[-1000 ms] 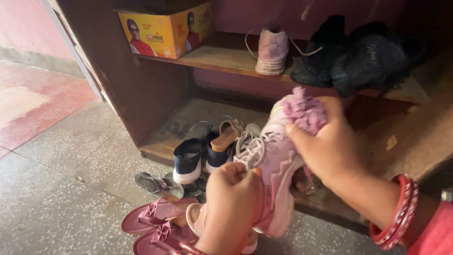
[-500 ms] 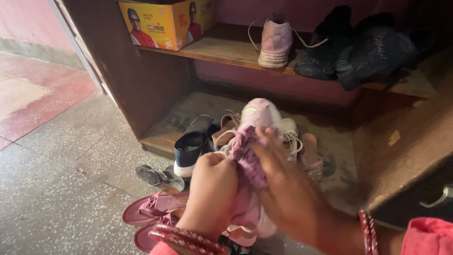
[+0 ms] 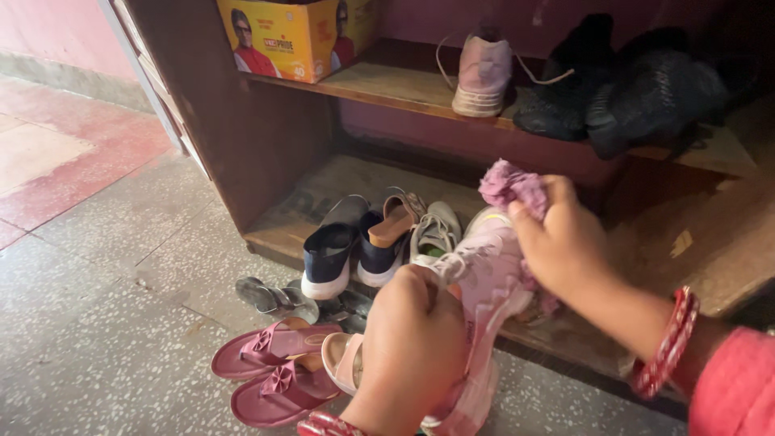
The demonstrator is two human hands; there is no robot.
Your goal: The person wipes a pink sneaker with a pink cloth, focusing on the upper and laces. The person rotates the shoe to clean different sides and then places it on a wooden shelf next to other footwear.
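In front of the wooden shoe rack [image 3: 266, 153], your left hand [image 3: 412, 347] is clenched around the pink sneaker [image 3: 484, 282], held above the floor, while your right hand [image 3: 565, 242] pinches a crumpled pink cloth [image 3: 510, 184] against its toe

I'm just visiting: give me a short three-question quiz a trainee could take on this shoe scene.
1. True or false: the left hand holds the pink sneaker.
2. What does the right hand grip? A) a brush B) a purple cloth C) a sandal
3. Fill in: the other pink sneaker stands on the upper ____, right of the yellow box.

Key: 1 true; 2 B; 3 shelf.
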